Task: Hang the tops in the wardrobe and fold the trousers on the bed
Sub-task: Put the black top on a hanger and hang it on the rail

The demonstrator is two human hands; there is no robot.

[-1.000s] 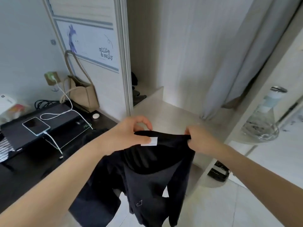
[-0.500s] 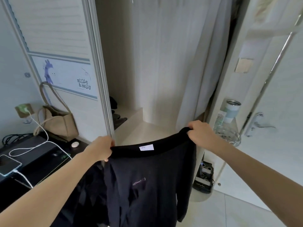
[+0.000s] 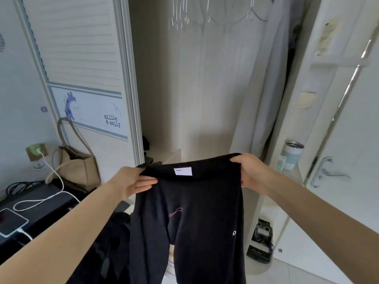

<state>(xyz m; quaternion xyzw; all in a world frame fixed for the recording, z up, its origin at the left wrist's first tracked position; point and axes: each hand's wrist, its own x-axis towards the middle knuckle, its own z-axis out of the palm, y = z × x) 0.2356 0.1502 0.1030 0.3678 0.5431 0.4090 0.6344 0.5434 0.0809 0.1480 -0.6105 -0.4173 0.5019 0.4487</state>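
Note:
A pair of black trousers [image 3: 190,222] hangs spread out in front of the open wardrobe [image 3: 184,89], with a white label at the waistband. My left hand [image 3: 133,181] grips the left end of the waistband and my right hand [image 3: 249,171] grips the right end. The two legs hang straight down, out of the bottom of the view. Several bare wire hangers [image 3: 207,11] hang at the top of the wardrobe, next to a pale grey garment [image 3: 260,95] on the right.
A beige handbag [image 3: 75,162] stands left of the wardrobe on a dark desk [image 3: 41,206] with a charging phone [image 3: 10,222] and cables. A tumbler [image 3: 291,154] sits on a shelf at right, beside a white door [image 3: 348,140]. A black device [image 3: 260,242] lies on the floor.
The view has tilted up and the hangers have come into sight. Both hands have lifted the trousers and spread the waistband wider, so the legs hang flat.

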